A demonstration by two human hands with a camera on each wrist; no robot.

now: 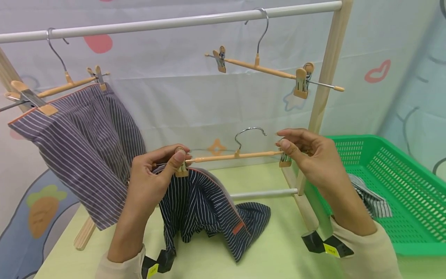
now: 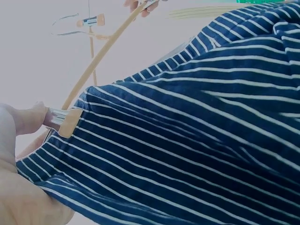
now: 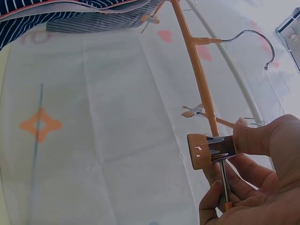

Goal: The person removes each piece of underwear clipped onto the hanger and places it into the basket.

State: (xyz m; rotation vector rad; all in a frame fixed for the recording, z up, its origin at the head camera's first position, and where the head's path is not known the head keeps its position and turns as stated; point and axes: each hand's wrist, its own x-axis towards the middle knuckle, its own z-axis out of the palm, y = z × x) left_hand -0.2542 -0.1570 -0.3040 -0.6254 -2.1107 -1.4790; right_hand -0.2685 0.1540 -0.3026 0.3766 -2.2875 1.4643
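Both hands hold a clip hanger level above the table, its metal hook upward. My left hand pinches the left clip, which bites the waistband of dark striped shorts. The rest of the shorts droops down to the table, one side lying toward the right. My right hand pinches the right clip between thumb and fingers. In the right wrist view that clip has no cloth in it.
A white-railed rack stands behind. From it hang lighter striped shorts at left and a bare clip hanger at right. A green basket at right contains striped cloth. The rack's wooden foot lies near the basket.
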